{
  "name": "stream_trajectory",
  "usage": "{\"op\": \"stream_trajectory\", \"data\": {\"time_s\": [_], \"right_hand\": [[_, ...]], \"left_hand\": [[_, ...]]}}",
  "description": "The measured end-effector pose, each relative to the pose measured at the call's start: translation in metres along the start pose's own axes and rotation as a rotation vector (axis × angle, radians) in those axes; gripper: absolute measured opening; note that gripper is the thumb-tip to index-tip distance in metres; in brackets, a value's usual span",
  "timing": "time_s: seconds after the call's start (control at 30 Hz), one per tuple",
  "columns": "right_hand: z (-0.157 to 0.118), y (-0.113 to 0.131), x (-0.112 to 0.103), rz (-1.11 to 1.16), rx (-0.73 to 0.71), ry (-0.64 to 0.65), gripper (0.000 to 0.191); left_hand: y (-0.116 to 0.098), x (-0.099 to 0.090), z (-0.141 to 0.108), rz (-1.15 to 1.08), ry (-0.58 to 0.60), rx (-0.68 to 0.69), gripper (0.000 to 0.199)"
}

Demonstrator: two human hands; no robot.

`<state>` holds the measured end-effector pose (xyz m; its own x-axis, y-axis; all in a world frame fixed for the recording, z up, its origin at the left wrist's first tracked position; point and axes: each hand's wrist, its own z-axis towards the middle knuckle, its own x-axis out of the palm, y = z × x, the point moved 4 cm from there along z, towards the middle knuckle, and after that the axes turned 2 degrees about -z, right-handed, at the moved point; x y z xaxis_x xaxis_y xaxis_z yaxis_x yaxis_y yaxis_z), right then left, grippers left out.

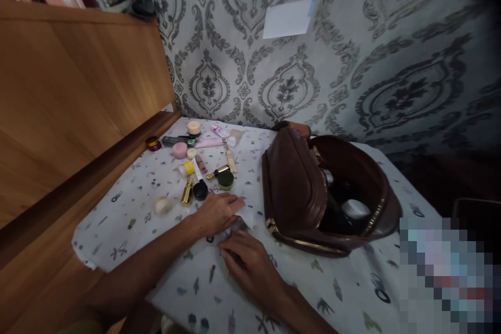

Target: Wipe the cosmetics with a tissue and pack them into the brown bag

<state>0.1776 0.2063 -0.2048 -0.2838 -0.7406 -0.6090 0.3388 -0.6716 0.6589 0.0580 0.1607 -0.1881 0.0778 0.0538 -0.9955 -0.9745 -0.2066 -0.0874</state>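
Note:
My left hand point(219, 213) is over the patterned tablecloth with its fingers bent and close together. Beside it, my right hand point(252, 261) has its fingers curled inward. A small greyish, shiny object point(238, 224) shows between the two hands; its kind is hidden by the fingers. Something white and thin point(247, 215) lies by the left fingertips. Just beyond my left hand are a black round-ended item point(201, 190) with a white handle, a gold lipstick tube point(187, 192) and a dark green round jar point(225, 180). A cream-coloured jar point(162, 205) sits to the left.
A brown leather bag point(297, 182) stands unzipped on the right, with a white-topped item point(355, 209) inside. Several cosmetics, including a pink jar point(180, 150) and a dark red jar point(153, 143), lie at the back left. A wooden cabinet point(78, 83) borders the left.

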Motion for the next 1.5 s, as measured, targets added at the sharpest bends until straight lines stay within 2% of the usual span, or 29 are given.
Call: {"op": "stream_trajectory", "data": {"time_s": [0.17,0.4,0.5,0.6,0.73,0.87,1.0,1.07,1.17,1.27,1.33,1.4,1.5], "right_hand": [[0.001,-0.001,0.0,0.015,0.032,0.014,0.02],[0.002,-0.002,0.002,-0.003,0.007,0.036,0.021],[0.002,-0.003,0.002,-0.002,0.01,0.041,0.021],[0.001,-0.003,0.003,0.003,0.003,0.041,0.02],[0.0,-0.002,0.003,-0.002,-0.005,0.019,0.018],[-0.001,-0.002,0.003,-0.004,0.01,0.014,0.018],[-0.001,0.0,0.002,0.012,0.015,0.004,0.02],[-0.001,0.0,0.002,0.023,0.027,0.001,0.021],[-0.001,-0.002,0.002,0.089,0.092,0.008,0.022],[-0.001,-0.013,0.001,0.262,0.267,-0.069,0.018],[0.001,-0.022,0.002,0.517,0.425,-0.16,0.025],[0.004,-0.028,0.004,0.871,0.572,-0.252,0.038],[0.011,-0.027,0.006,1.306,0.667,-0.346,0.042]], "left_hand": [[0.004,-0.006,-0.001,-0.001,-0.017,-0.032,0.024],[0.001,-0.002,-0.001,-0.009,-0.009,-0.04,0.017],[0.007,-0.007,-0.002,-0.008,-0.049,-0.102,0.015],[0.031,-0.022,-0.006,0.023,-0.147,-0.286,0.015],[0.082,-0.042,-0.022,0.083,-0.29,-0.592,0.025],[0.117,-0.036,-0.034,0.066,-0.278,-0.77,0.029],[0.126,-0.023,-0.037,0.001,-0.253,-0.808,0.031],[0.125,-0.023,-0.037,-0.026,-0.279,-0.804,0.032],[0.121,-0.032,-0.037,-0.061,-0.372,-0.782,0.037],[0.106,-0.046,-0.035,-0.104,-0.48,-0.686,0.042],[0.085,-0.052,-0.031,-0.147,-0.518,-0.571,0.042],[0.056,-0.053,-0.026,-0.224,-0.531,-0.412,0.043],[0.007,-0.045,-0.02,-0.328,-0.466,-0.182,0.046]]}}
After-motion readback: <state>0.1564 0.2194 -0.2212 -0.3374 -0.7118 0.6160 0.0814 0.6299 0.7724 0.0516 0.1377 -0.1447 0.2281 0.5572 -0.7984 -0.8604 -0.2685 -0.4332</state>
